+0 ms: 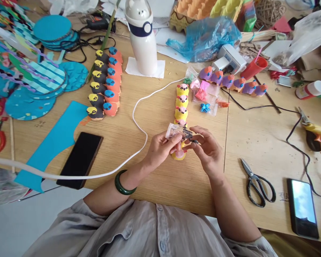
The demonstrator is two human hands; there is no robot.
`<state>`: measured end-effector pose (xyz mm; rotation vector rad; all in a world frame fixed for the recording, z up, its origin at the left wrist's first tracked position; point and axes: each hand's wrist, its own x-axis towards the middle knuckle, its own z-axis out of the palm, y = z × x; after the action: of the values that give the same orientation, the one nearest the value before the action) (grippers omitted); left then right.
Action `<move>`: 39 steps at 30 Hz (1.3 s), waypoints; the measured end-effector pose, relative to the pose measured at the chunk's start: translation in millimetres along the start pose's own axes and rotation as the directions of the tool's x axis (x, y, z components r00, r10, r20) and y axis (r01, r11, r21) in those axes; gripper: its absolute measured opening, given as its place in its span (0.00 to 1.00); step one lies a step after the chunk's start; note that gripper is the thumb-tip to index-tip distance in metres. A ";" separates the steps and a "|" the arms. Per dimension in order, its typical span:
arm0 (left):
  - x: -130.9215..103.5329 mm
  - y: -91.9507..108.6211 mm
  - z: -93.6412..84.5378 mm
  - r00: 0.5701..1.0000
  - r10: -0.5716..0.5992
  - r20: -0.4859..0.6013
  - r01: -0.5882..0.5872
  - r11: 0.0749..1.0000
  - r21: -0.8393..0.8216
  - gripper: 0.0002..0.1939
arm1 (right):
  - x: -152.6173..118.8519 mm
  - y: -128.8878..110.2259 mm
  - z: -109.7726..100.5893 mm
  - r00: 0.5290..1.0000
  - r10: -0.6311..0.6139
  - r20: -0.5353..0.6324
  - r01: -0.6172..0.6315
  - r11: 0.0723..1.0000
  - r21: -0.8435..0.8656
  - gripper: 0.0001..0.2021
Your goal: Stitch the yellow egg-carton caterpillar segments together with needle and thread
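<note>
My left hand [160, 148] is closed on a small clear plastic packet [173, 130] with dark stuff inside. My right hand [210, 151] is at the packet's right end, its thumb and fingers pinching a small dark piece [194, 141], perhaps soft clay. Beneath both hands runs a yellow egg-carton strip [181, 113] with pink clay faces on its bumps; the hands hide part of it. Just beyond, small bags of coloured clay [202, 91] and a blue clay lump [204, 107] lie on the table.
Black-orange carton strips [105, 84] and a white bottle [143, 46] stand at the back left; a purple strip [228, 81] lies at the back right. A white cable [135, 117] crosses the left side. Scissors [256, 182], phones [302, 207] and pliers [314, 132] lie around.
</note>
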<state>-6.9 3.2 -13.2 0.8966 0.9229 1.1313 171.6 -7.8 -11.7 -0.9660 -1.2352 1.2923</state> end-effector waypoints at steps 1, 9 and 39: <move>-0.5 0.8 0.7 1.000 0.011 0.002 -0.011 1.000 0.018 0.22 | -0.1 1.1 -0.2 0.999 -0.021 -0.028 0.021 1.000 -0.004 0.15; -2.7 2.2 3.6 0.999 0.019 0.035 -0.019 1.000 -0.020 0.24 | 1.7 5.0 0.0 0.988 -0.035 -0.148 0.030 0.999 -0.039 0.06; 7.9 3.9 -0.5 0.983 0.070 -0.167 -0.115 0.955 -0.273 0.20 | -1.1 -0.6 8.5 0.966 -0.042 -0.254 0.001 0.987 -0.161 0.08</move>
<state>-7.4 11.7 -10.9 0.6295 0.8254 1.3909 163.4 -10.1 -10.0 -1.1914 -1.1549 1.0251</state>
